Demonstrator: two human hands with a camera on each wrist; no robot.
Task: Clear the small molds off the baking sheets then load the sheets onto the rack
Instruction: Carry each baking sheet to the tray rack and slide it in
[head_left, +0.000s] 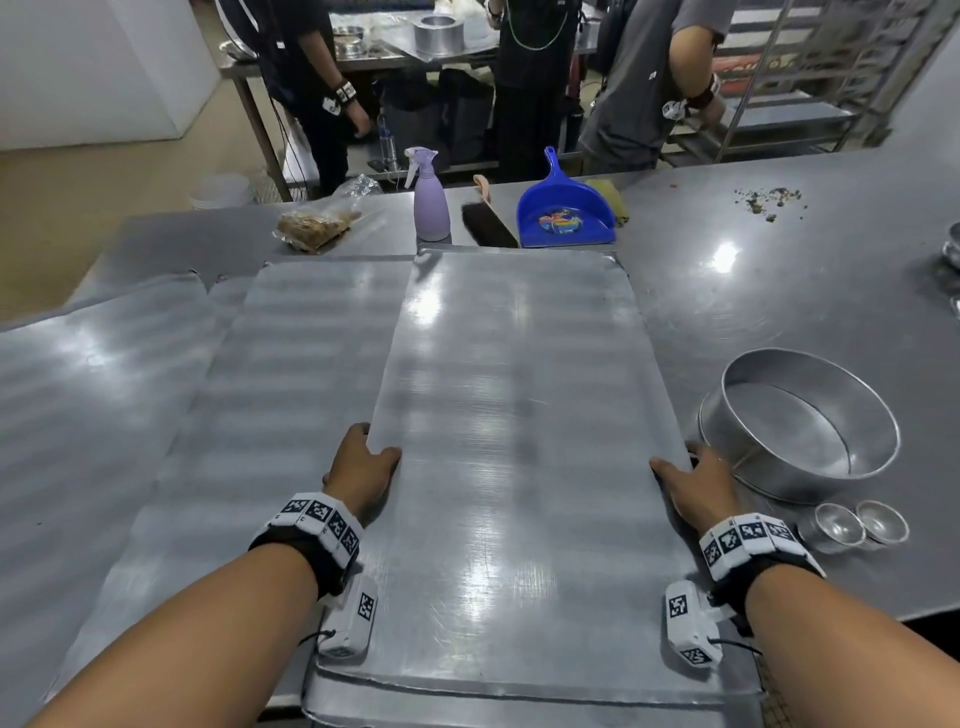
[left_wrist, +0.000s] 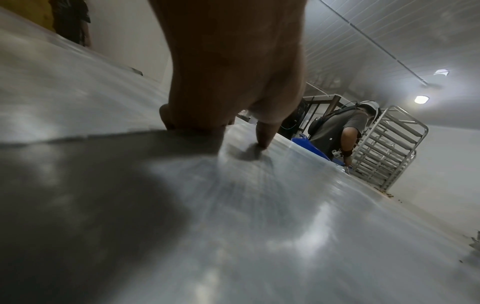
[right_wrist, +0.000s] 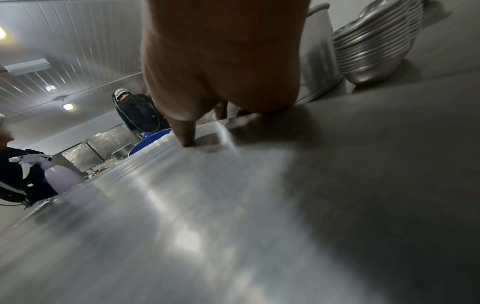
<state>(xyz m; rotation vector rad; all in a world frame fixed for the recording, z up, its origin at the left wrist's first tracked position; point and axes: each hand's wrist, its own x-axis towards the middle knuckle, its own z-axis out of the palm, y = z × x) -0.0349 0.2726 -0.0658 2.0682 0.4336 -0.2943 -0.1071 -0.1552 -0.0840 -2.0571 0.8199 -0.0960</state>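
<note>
At the near edge of a steel table (head_left: 779, 312), a person's left hand (head_left: 358, 470) and right hand (head_left: 698, 483) each clamp a long side of the top baking sheet (head_left: 509, 415), thumbs on its face, fingers curled under the rims. The bare sheet lies between the hands, its long axis running straight away toward the far edge, both hands equally near. More sheets (head_left: 291, 364) lie beside it to the left. Two small molds (head_left: 860, 525) sit off the sheet by a round cake pan (head_left: 800, 421) at the right. The rack (left_wrist: 389, 148) stands beyond the table's far side. No writing is legible; the blue dustpan (head_left: 563, 210) carries only a colourful sticker.
</note>
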